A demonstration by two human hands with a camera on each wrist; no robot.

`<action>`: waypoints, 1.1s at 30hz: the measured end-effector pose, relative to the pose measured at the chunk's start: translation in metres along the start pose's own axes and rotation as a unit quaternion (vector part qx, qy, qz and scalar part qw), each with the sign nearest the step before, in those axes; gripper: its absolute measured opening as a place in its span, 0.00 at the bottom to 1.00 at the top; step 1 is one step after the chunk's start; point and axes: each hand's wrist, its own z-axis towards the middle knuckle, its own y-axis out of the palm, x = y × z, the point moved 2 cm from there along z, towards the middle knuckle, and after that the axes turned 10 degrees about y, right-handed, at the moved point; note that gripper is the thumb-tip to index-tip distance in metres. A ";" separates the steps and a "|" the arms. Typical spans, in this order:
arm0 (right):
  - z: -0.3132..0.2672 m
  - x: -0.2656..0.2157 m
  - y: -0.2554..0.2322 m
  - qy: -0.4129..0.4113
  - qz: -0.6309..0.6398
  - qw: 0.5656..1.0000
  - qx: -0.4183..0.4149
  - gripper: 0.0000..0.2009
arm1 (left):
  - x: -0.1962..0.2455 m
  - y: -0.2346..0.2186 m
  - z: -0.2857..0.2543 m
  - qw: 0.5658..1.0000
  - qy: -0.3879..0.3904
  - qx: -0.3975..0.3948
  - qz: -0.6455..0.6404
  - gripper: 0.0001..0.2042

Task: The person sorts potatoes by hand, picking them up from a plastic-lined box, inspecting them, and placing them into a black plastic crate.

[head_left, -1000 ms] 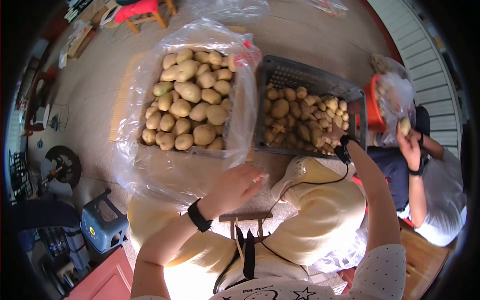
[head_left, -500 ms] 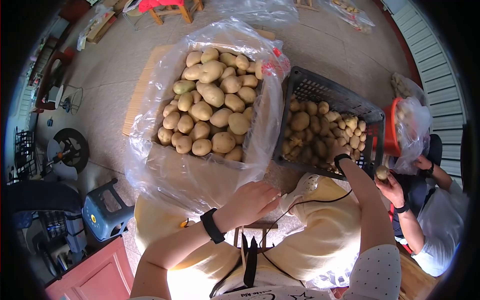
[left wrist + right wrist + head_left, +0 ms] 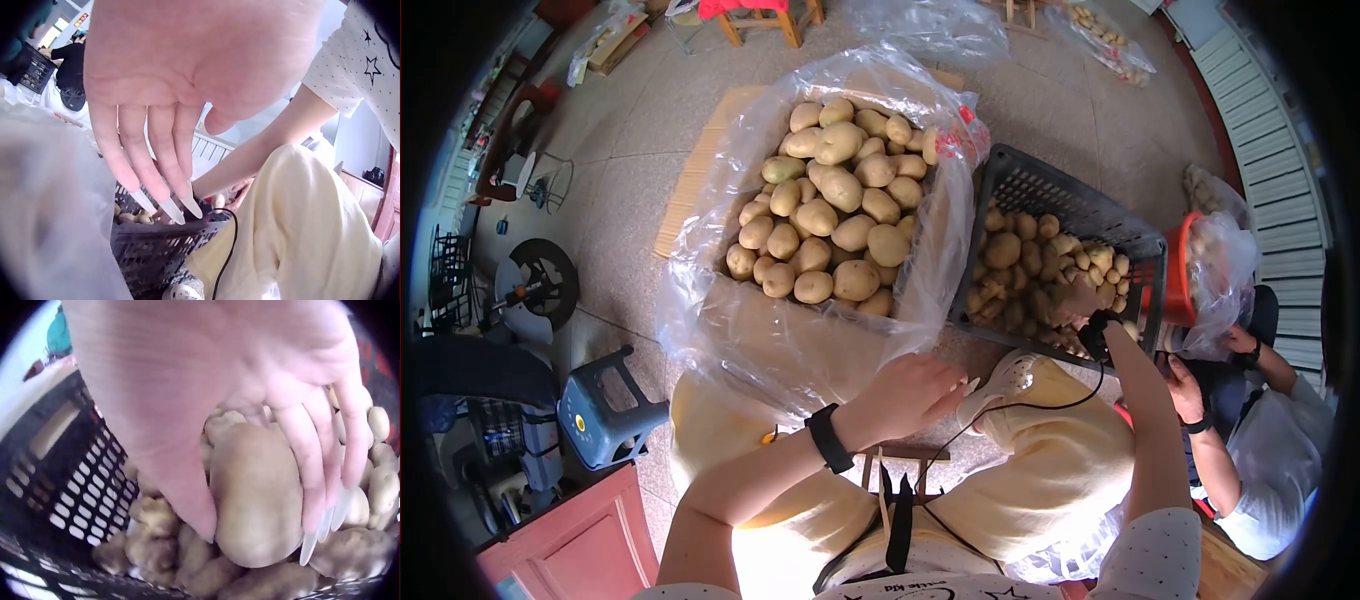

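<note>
In the right wrist view, my right hand (image 3: 250, 369) holds a large, smooth tan potato (image 3: 256, 494) between the thumb and fingers, inside a black plastic crate (image 3: 84, 481). Smaller, knobbly potatoes (image 3: 150, 544) lie around and under it. In the head view this hand is at the crate's near right part. My left hand (image 3: 905, 400) holds nothing; its fingers are loosely extended, palm down in the left wrist view. It hovers by the near edge of a cardboard box lined with clear plastic (image 3: 800, 345), which is heaped with large potatoes (image 3: 840, 190).
Another person's hand (image 3: 1187, 390) is beside the crate at right, by a red bucket (image 3: 1178, 270) with a plastic bag (image 3: 1225, 260). A blue stool (image 3: 605, 410) stands at left. A black cable (image 3: 1040, 404) runs from my right wrist across my knee.
The head view has shifted, so box and crate appear further right. My right hand stays in the crate, and my left hand remains before the box. The other person's potato no longer shows.
</note>
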 end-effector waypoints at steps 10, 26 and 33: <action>-0.197 -0.064 -0.021 -0.332 0.257 0.904 -0.083 0.36 | 0.002 -0.054 0.004 0.976 -0.006 0.205 0.068 0.25; -0.255 -0.097 0.066 -0.415 0.163 0.893 0.060 0.27 | -0.028 -0.047 -0.010 0.820 -0.286 0.203 -0.452 0.29; -0.277 -0.102 0.073 -0.644 0.193 0.722 0.162 0.33 | -0.018 -0.068 0.002 0.789 -0.317 0.205 -0.484 0.34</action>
